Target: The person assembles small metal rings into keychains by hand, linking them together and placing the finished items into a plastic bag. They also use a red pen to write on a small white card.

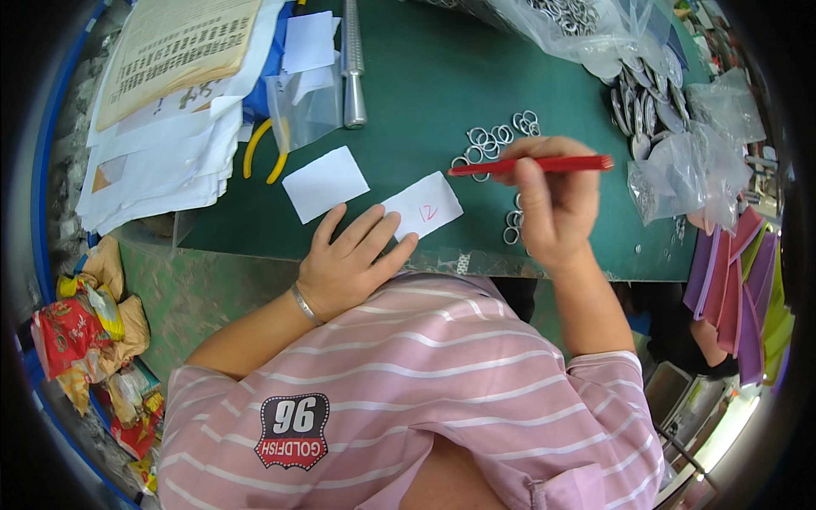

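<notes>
My right hand point(557, 204) is raised over the table, closed around a red pen point(569, 163) that lies nearly level and points left. Flat at the table's front edge rests my left hand point(353, 259), fingers spread. Its fingertips touch or nearly touch a white paper slip point(433, 204) with red handwriting on it. Just above that hand lies a blank white slip point(325, 183). Several silver metal rings point(484, 143) are grouped beyond the pen, and more rings point(512, 231) sit left of my right wrist, partly hidden by the hand.
A tapered metal rod point(352, 64) and yellow-handled pliers point(255, 153) lie near a tall paper stack point(161, 161) on the left. At the right are clear plastic bags point(671, 183), a heap of flat metal discs point(646, 106) and a bag of metal rings point(565, 17).
</notes>
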Demonstrator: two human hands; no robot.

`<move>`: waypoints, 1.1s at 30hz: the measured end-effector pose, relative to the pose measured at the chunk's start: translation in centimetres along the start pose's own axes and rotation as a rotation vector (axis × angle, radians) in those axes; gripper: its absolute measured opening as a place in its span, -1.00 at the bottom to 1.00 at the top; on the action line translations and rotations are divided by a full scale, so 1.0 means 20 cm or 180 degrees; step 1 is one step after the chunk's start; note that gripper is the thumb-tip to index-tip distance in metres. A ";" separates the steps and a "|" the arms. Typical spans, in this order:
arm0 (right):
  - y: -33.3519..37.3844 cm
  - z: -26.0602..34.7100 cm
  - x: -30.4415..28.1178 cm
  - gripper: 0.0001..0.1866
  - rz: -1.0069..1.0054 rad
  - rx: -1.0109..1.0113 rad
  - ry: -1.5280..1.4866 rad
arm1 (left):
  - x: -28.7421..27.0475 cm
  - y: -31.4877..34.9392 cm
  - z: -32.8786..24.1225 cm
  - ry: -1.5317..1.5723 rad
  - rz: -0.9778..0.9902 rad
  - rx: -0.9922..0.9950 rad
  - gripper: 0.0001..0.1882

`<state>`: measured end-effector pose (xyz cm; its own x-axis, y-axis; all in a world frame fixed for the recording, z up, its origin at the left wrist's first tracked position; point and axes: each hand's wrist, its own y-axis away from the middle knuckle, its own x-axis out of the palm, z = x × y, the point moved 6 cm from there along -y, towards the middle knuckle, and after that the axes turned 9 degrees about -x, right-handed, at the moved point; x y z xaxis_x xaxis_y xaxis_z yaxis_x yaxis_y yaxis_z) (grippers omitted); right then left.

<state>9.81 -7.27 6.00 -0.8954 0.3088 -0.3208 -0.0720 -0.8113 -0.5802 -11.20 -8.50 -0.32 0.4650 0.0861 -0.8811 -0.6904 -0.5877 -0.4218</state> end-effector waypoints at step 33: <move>0.25 -0.05 0.28 -0.86 0.0743 0.0333 -0.0138 | 0.00 0.04 0.03 0.0242 -0.0122 -0.0225 -0.76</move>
<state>4.90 -9.03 0.61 -0.9109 0.0875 -0.4032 0.0958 -0.9058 -0.4128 -12.15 -8.42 -0.79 0.5330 0.0499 -0.8446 -0.6317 -0.6407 -0.4364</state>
